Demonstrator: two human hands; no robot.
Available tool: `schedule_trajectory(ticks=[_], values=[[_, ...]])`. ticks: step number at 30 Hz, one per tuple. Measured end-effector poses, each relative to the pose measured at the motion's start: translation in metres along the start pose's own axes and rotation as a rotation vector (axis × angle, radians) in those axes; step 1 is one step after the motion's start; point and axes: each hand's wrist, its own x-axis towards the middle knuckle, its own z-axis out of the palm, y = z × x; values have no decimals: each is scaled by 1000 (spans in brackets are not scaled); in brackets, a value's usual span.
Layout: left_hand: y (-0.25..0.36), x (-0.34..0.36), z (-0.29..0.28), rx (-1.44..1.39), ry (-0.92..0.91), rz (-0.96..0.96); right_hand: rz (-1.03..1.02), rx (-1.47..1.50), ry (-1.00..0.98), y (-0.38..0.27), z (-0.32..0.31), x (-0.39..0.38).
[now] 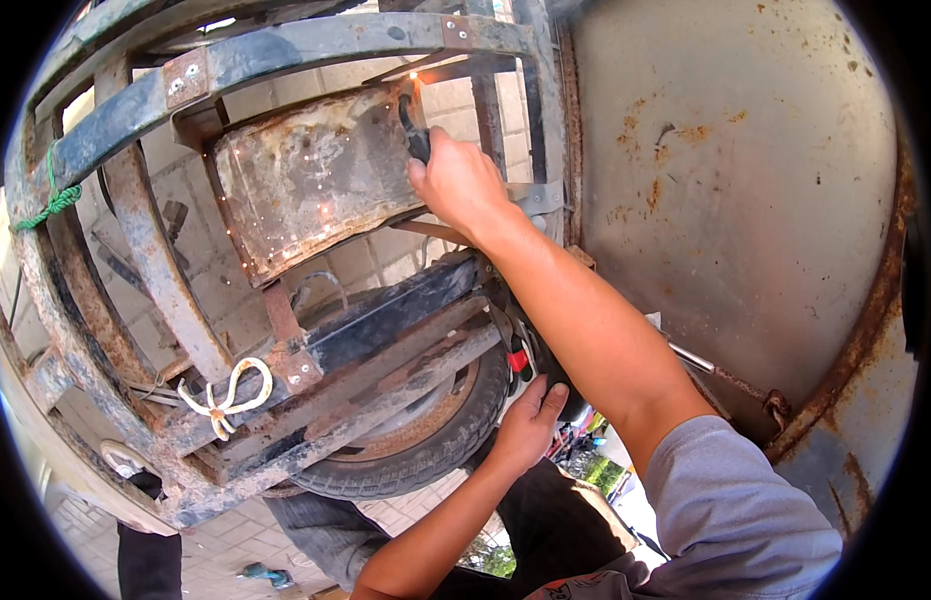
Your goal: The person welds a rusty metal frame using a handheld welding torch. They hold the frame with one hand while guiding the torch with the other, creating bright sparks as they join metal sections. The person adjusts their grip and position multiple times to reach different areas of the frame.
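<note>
My right hand [458,180] is closed around the black handle of a welding torch [417,138], at the right end of a rusty metal box [316,170]. The torch's curved neck points up toward a bright orange spark [414,76] at the box's upper right corner. Small glowing sparks are scattered over the box face and its lower left edge. Lower down, my left hand [531,425] has its fingers curled against a dark rounded object beside a red-and-white part [519,362]. What that hand grips is mostly hidden.
Worn metal rails [376,45] frame the box. Below it a tyre [406,460] sits under a black crossbar [396,310]. A cream cord [236,395] and green rope [56,205] are tied to the frame. A large rust-spotted panel [726,180] stands at the right.
</note>
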Motion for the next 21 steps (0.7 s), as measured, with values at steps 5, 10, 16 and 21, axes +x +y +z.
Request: schedule_trajectory(ticks=[5, 10, 16, 21], values=[[-9, 3, -3, 36, -25, -89, -12, -2, 14, 1, -2, 3], [-13, 4, -4, 42, -24, -101, -20, -20, 13, 2, -1, 3], [2, 1, -2, -2, 7, 0, 8, -30, -22, -2, -2, 5], [-12, 3, 0, 38, 35, 10, 14, -4, 31, 1, -1, 3]])
